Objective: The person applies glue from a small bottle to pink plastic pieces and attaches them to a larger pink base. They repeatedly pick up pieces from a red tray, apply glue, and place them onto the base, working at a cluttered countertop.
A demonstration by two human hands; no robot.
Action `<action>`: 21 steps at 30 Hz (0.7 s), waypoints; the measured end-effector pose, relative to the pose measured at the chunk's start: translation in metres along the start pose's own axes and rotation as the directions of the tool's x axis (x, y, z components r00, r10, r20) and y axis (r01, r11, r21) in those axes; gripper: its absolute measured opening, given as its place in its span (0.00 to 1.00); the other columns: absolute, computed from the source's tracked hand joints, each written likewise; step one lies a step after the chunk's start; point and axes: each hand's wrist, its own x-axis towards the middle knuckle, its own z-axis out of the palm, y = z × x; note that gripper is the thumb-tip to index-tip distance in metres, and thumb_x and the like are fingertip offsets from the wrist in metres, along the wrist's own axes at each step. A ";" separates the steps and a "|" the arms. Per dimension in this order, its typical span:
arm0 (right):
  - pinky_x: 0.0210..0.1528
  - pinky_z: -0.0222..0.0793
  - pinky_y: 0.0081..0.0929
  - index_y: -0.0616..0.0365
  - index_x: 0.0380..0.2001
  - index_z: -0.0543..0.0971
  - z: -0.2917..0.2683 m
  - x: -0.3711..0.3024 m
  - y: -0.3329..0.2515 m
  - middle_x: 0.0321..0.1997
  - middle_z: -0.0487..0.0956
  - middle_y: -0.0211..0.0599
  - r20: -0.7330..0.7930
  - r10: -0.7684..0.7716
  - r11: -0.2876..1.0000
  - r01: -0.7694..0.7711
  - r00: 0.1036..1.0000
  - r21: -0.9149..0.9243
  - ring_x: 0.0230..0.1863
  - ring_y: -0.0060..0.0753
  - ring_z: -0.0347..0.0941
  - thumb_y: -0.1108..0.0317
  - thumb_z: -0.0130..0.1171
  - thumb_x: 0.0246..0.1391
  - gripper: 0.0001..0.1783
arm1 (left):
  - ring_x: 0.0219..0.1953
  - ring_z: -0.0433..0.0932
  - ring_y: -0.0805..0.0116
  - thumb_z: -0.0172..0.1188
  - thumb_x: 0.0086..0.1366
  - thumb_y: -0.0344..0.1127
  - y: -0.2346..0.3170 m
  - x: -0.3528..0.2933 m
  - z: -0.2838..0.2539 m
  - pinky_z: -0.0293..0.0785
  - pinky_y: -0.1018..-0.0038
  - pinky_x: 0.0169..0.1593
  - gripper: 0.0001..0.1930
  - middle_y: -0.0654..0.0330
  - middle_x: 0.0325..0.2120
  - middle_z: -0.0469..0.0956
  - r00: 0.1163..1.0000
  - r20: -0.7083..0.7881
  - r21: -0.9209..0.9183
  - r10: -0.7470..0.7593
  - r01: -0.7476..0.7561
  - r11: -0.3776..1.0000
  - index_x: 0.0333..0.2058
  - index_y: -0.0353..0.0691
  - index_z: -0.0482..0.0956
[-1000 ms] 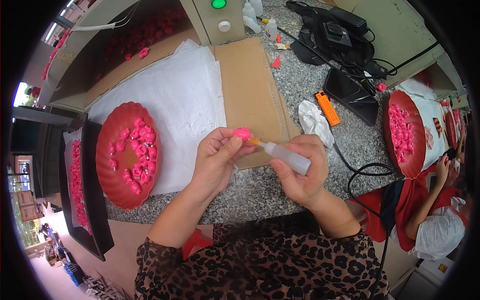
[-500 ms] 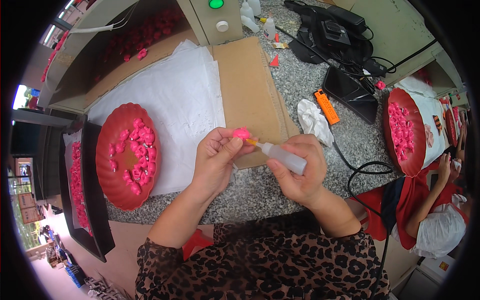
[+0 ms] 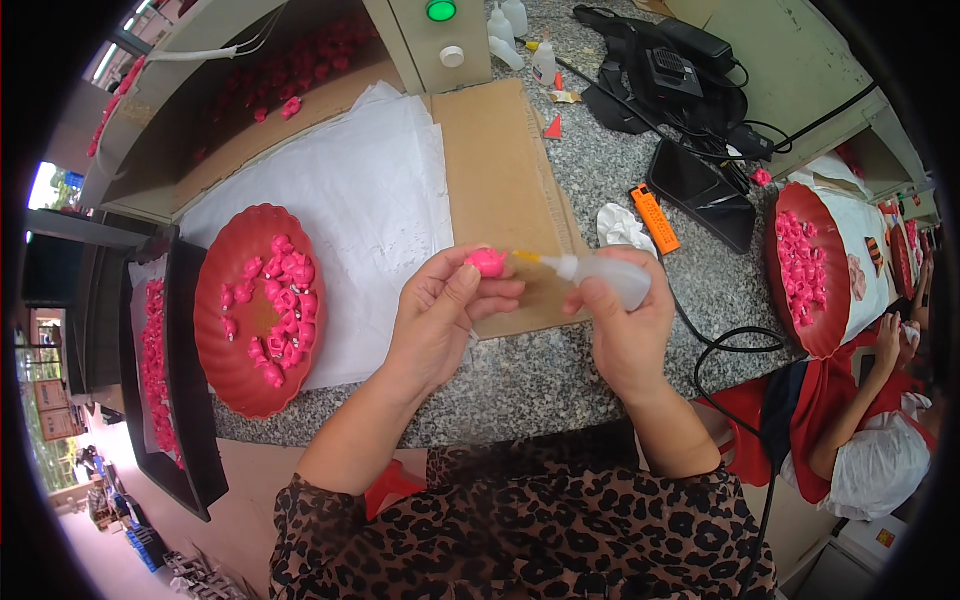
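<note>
Left hand [image 3: 428, 318]: grasping a pink piece [image 3: 487, 263] between thumb and fingers, above the near part of the cardboard [image 3: 505, 150].
Right hand [image 3: 635, 340]: wrapped around a translucent bottle [image 3: 620, 282], its yellow tip [image 3: 527, 256] pointing left, just beside the piece.
Plate [image 3: 213, 330]: red, scalloped, at the left of the counter [image 3: 520, 390], bearing many similar pieces.
Sheet [image 3: 350, 190]: white, left of the cardboard.
Tool [image 3: 655, 220]: orange, right of the cardboard, beside a crumpled tissue [image 3: 620, 225].
Far right: a second plate [image 3: 841, 285], red too, with more pink pieces; a co-worker sits near it.
</note>
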 end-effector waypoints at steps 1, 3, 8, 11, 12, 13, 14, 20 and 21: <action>0.29 0.68 0.22 0.62 0.36 0.66 0.002 0.003 -0.003 0.31 0.72 0.37 -0.024 0.179 0.966 -0.171 0.984 0.192 0.29 0.26 0.70 0.74 0.60 0.44 0.16 | 0.36 0.75 0.65 0.48 0.62 0.37 0.001 0.000 0.000 0.74 0.73 0.39 0.17 0.51 0.36 0.73 1.000 0.005 0.002 -0.012 0.012 1.000 0.45 0.31 0.65; 0.27 0.67 0.20 0.62 0.37 0.66 0.002 0.009 -0.005 0.30 0.72 0.36 -0.040 0.280 0.923 -0.258 0.959 0.287 0.27 0.24 0.70 0.74 0.59 0.46 0.15 | 0.34 0.75 0.65 0.46 0.63 0.39 0.002 0.001 -0.001 0.74 0.73 0.36 0.19 0.51 0.36 0.73 0.999 0.022 -0.040 -0.047 0.048 0.998 0.46 0.31 0.64; 0.23 0.63 0.14 0.61 0.34 0.68 -0.006 0.016 -0.006 0.27 0.72 0.33 -0.038 0.378 0.893 -0.353 0.925 0.278 0.22 0.20 0.68 0.73 0.60 0.45 0.14 | 0.27 0.74 0.67 0.41 0.63 0.42 0.008 0.002 -0.006 0.74 0.72 0.31 0.21 0.53 0.31 0.72 0.999 0.001 -0.114 -0.033 0.033 0.993 0.48 0.30 0.62; 0.22 0.61 0.12 0.61 0.31 0.69 -0.019 0.019 -0.006 0.25 0.72 0.31 -0.007 0.427 0.904 -0.427 0.904 0.028 0.21 0.19 0.67 0.73 0.61 0.43 0.13 | 0.25 0.72 0.69 0.40 0.63 0.43 0.011 0.002 -0.009 0.73 0.71 0.29 0.21 0.55 0.28 0.72 0.999 -0.039 -0.127 -0.021 0.015 0.992 0.48 0.31 0.62; 0.22 0.61 0.12 0.61 0.30 0.69 -0.021 0.019 -0.005 0.25 0.72 0.31 -0.021 0.434 0.901 -0.434 0.901 -0.015 0.21 0.18 0.67 0.72 0.62 0.42 0.13 | 0.24 0.72 0.69 0.40 0.63 0.43 0.011 0.002 -0.009 0.72 0.71 0.29 0.21 0.56 0.28 0.72 0.999 -0.043 -0.132 -0.026 0.020 0.991 0.48 0.31 0.62; 0.22 0.61 0.12 0.61 0.29 0.69 -0.021 0.019 -0.005 0.24 0.72 0.31 -0.036 0.439 0.896 -0.441 0.898 -0.058 0.22 0.18 0.67 0.72 0.62 0.41 0.13 | 0.24 0.71 0.70 0.40 0.63 0.43 0.011 0.002 -0.009 0.72 0.71 0.28 0.21 0.57 0.27 0.72 0.998 -0.048 -0.137 -0.031 0.024 0.990 0.48 0.31 0.62; 0.22 0.61 0.12 0.61 0.29 0.69 -0.021 0.019 -0.004 0.24 0.72 0.31 -0.040 0.431 0.897 -0.433 0.901 -0.094 0.22 0.17 0.67 0.72 0.62 0.41 0.13 | 0.24 0.71 0.70 0.40 0.63 0.43 0.011 0.002 -0.009 0.71 0.71 0.28 0.21 0.57 0.27 0.72 0.998 -0.049 -0.134 -0.034 0.027 0.991 0.47 0.31 0.62; 0.22 0.61 0.13 0.60 0.27 0.70 -0.021 0.017 -0.002 0.23 0.72 0.30 -0.025 0.358 0.886 -0.348 0.933 -0.305 0.21 0.17 0.66 0.74 0.61 0.39 0.11 | 0.22 0.70 0.70 0.40 0.64 0.44 0.013 0.001 -0.007 0.69 0.71 0.26 0.21 0.60 0.25 0.71 0.997 -0.060 -0.117 -0.046 0.039 0.992 0.46 0.31 0.64; 0.22 0.61 0.13 0.60 0.27 0.70 -0.022 0.016 0.001 0.23 0.72 0.30 -0.023 0.324 0.880 -0.310 0.946 -0.361 0.21 0.17 0.66 0.74 0.61 0.39 0.11 | 0.22 0.69 0.71 0.39 0.64 0.44 0.014 0.001 -0.006 0.69 0.71 0.26 0.21 0.60 0.25 0.71 0.997 -0.065 -0.114 -0.052 0.044 0.993 0.46 0.32 0.64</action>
